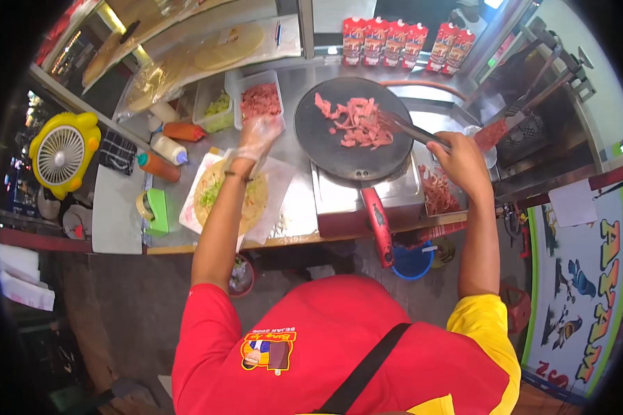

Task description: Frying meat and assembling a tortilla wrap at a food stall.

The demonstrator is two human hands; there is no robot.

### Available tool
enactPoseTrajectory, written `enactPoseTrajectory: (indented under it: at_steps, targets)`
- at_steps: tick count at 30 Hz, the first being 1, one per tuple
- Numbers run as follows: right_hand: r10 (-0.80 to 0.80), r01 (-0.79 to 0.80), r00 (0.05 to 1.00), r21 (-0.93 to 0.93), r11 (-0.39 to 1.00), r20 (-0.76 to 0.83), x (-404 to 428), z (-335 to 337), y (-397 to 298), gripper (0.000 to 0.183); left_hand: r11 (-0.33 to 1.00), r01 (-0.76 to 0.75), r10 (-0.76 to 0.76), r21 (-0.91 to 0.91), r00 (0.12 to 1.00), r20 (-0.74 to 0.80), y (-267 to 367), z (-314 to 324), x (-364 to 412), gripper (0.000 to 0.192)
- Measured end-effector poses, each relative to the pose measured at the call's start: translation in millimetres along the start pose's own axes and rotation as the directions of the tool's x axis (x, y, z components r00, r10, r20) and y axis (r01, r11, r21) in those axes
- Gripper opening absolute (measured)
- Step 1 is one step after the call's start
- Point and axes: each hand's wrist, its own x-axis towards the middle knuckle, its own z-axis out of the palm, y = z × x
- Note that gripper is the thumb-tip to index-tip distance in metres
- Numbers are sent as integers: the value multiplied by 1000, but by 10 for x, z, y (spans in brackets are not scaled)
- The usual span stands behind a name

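Note:
My left hand (260, 136), in a clear plastic glove, is at the near end of a clear plastic tub of pinkish sliced meat (260, 99). Its fingertips are hidden, so any grip is unclear. Below that wrist, a flatbread (258, 210) topped with shredded lettuce (212, 193) lies on white paper (280, 179). My bare right hand (462, 162) grips dark tongs (418, 133). Their tips reach into meat strips (361, 120) spread over a flat black pan (324, 145), from which a red handle (376, 220) points toward me.
The pan sits on a metal stove (337, 194). Left of the flatbread are sauce bottles (158, 167), a green tape dispenser (157, 212) and a yellow fan (65, 153). Red cartons (397, 44) line the back. More meat (437, 194) lies right of the stove. A lettuce tub (214, 106) adjoins the meat tub.

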Motion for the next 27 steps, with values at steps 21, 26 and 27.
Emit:
enactPoseTrajectory:
  at_steps: [21, 26, 27]
  targets:
    - [-264, 316, 943, -288, 904, 203, 1424, 1087, -2271, 37, 770, 134, -398, -624, 865, -305, -461, -1078, -2458, 15]
    - [-268, 349, 923, -306, 886, 276, 1801, 1856, -2660, 33, 730, 209, -479, -651, 836, -268, -616, -963, -2757, 10]
    - [-274, 357, 919, -304, 883, 283, 1810, 1879, -2685, 33, 727, 213, -486, -653, 831, -271, -618, -976, -2789, 10]
